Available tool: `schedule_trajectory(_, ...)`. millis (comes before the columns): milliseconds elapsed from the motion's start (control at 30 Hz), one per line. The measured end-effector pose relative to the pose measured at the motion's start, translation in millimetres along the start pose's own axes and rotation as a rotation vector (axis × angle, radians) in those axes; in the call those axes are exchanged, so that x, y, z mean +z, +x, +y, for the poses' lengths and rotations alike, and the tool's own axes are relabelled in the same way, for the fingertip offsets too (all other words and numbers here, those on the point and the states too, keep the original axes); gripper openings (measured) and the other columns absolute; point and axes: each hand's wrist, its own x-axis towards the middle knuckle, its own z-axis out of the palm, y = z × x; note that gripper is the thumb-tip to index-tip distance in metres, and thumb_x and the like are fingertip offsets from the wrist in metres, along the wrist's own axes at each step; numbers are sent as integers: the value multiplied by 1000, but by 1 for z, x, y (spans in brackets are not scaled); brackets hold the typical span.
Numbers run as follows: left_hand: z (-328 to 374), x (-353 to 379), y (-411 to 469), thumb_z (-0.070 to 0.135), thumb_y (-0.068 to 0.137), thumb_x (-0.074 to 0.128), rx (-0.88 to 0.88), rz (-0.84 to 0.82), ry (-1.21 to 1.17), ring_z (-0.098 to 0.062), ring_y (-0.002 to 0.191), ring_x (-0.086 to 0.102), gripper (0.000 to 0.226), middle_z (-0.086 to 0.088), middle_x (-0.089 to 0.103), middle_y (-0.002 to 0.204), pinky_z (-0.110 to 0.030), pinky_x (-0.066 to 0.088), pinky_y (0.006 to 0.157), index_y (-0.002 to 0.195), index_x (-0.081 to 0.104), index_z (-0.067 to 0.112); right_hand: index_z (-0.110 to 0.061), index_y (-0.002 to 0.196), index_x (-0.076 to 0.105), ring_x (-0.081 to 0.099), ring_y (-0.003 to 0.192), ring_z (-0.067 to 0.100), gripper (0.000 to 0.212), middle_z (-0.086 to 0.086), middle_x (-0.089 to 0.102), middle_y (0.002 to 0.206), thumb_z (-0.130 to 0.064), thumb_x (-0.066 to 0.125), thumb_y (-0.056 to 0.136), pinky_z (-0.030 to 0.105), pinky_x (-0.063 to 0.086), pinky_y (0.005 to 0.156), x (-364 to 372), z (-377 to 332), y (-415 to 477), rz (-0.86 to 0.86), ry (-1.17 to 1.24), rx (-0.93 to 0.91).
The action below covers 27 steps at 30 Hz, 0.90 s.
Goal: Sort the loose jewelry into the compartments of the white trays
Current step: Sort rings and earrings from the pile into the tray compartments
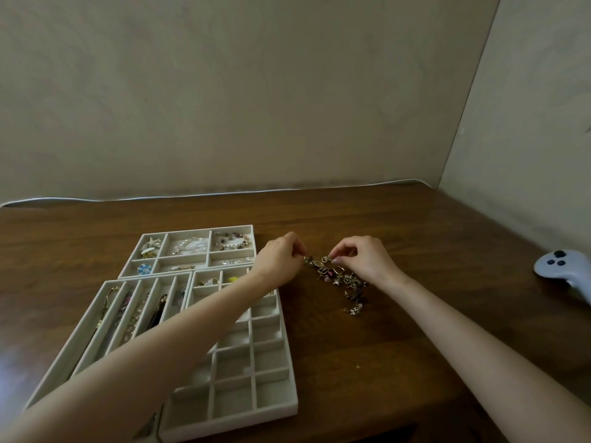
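Long-slot tray (72, 338) was set at the worktop's front-left, with chains and bracelets laid lengthwise in its slots. Six-compartment tray (198, 231) was placed just behind it; starfish pieces, bead bracelets (232, 242) and a blue flower piece (144, 269) were held in separate compartments. Grid tray (243, 422) was butted against the long-slot tray's right side. A few small items, one of them yellow (233, 279), were seen in its back cells; most front cells were bare, and part of the tray was hidden by the forearm.

Left hand (279, 260) was reached across the grid tray's back corner. Its fingers (299, 247) were closed in a pinch on the left end of the loose jewelry (339, 279). The jewelry was seen as a tangled cluster of dark charms and chain, lying on the worktop (wood surface (399, 330)) just right of the grid tray, mid-depth. Its upper end was lifted slightly between the hands.

Right hand (364, 260) was held over the cluster's back end, with its fingers (339, 252) pinched on a small ring-like piece there.

A pale game controller (563, 266) was left at the right edge, well apart. A white cable (224, 194) was run along the back edge.
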Motion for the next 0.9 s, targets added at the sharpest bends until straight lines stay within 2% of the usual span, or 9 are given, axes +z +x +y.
schedule_trajectory(133, 2, 3, 4, 11, 87, 54, 15, 9, -10, -14, 87, 58, 12, 5, 58, 90, -24, 45, 70, 97, 61, 14, -24, 91, 72, 56, 89, 7, 10, -7, 65, 97, -19, 71, 83, 30, 49, 84, 7, -1, 4, -6, -8, -17)
schedule_trajectory(233, 2, 5, 8, 13, 87, 57, 40, 10, 27, -14, 87, 58, 10, 3, 61, 92, -26, 48, 71, 96, 60, 15, -28, 88, 72, 54, 97, 12, 8, -11, 61, 95, -26, 73, 80, 34, 46, 85, 7, -2, 5, -59, -15, -46)
schedule_trajectory(333, 1, 5, 13, 12, 87, 57, 16, 34, 30, -15, 89, 59, 10, 2, 63, 95, -30, 51, 75, 95, 61, 15, -30, 92, 70, 46, 104, 10, 20, -11, 59, 101, -43, 73, 76, 34, 42, 88, 6, -5, 3, -151, -88, -68)
schedule_trajectory(400, -2, 3, 17, 10, 87, 55, -12, 73, 1, -16, 89, 59, 12, 1, 64, 96, -31, 51, 76, 95, 62, 15, -30, 94, 69, 46, 105, 10, 26, -9, 59, 105, -47, 73, 75, 33, 42, 88, 7, -6, 3, -168, -127, -80)
schedule_trajectory(500, -7, 2, 20, 8, 88, 52, -46, 86, -99, -16, 87, 61, 13, -1, 65, 96, -31, 53, 75, 94, 61, 15, -27, 94, 68, 49, 103, 10, 24, -8, 58, 107, -44, 72, 78, 30, 43, 85, 7, -7, 5, -199, -151, -95)
schedule_trajectory(633, -13, 3, 19, 6, 90, 52, -71, 65, -167, -12, 84, 58, 11, -2, 62, 95, -15, 45, 62, 94, 58, 14, -24, 91, 67, 53, 97, 10, 18, -7, 58, 103, -34, 74, 78, 27, 46, 84, 7, -10, 8, -237, -83, -81)
schedule_trajectory(733, -16, 5, 19, 7, 90, 52, -75, 61, -171, -12, 85, 57, 11, -1, 61, 95, -14, 44, 63, 97, 59, 13, -22, 91, 67, 55, 92, 8, 16, -7, 59, 99, -24, 76, 77, 23, 48, 80, 8, -9, 7, -213, 1, -73)
schedule_trajectory(900, -12, 6, 21, 8, 90, 53, -38, 76, -137, -14, 83, 58, 11, -1, 61, 92, -16, 44, 61, 96, 61, 11, -24, 87, 68, 58, 90, 0, 18, -12, 64, 91, -10, 74, 78, 13, 43, 75, 5, -3, 6, -163, 176, -40)
